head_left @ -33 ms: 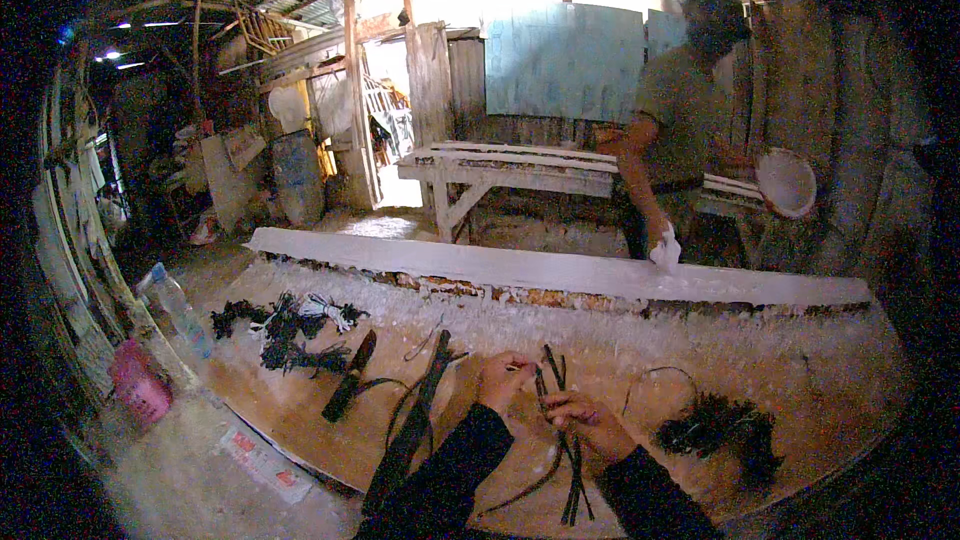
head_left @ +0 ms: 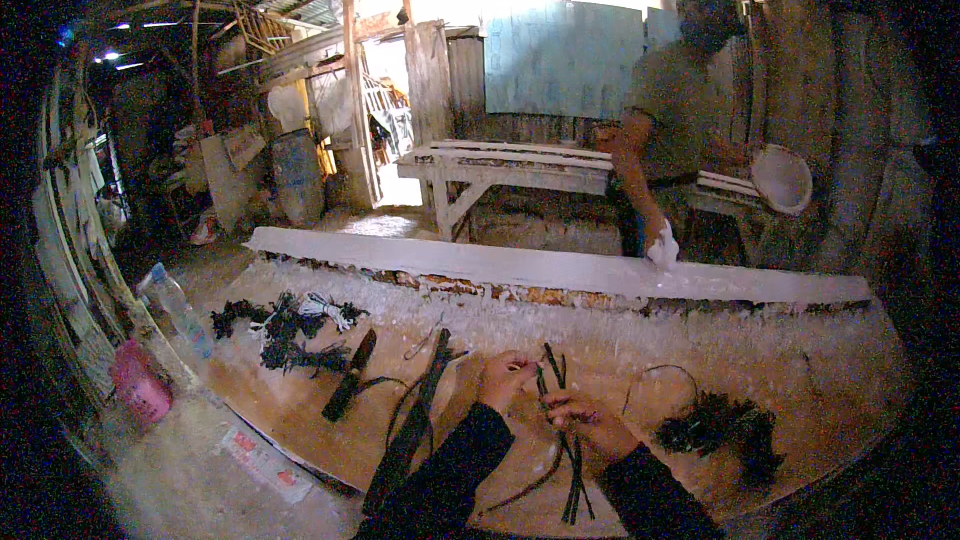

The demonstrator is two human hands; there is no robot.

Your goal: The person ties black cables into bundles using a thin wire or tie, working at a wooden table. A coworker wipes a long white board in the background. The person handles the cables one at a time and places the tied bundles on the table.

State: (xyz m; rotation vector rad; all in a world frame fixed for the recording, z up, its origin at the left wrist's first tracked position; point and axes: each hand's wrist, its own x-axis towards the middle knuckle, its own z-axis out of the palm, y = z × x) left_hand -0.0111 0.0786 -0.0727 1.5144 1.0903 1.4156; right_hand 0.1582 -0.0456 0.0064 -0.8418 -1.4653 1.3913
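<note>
Several narrow dark strips run through my right hand, which is closed round their middle. Their upper ends fork above my fingers and their lower ends hang toward the table's near edge. My left hand is just left of the upper ends, thumb and fingers pinched together; anything between them is too small to name. Left of that hand lies a long dark flat strip, with a thin curled strip beside it. Farther left is a shorter dark piece. A dark tangled bundle rests to the right.
A long white-coated beam crosses the table's far side. Behind it a person holds a round basin and presses a white lump onto the beam. At left are dark bundles, a plastic bottle and a pink container.
The person across the beam has shifted slightly left, along with the basin and the hand on the beam. My hands have hardly moved and keep the same hold.
</note>
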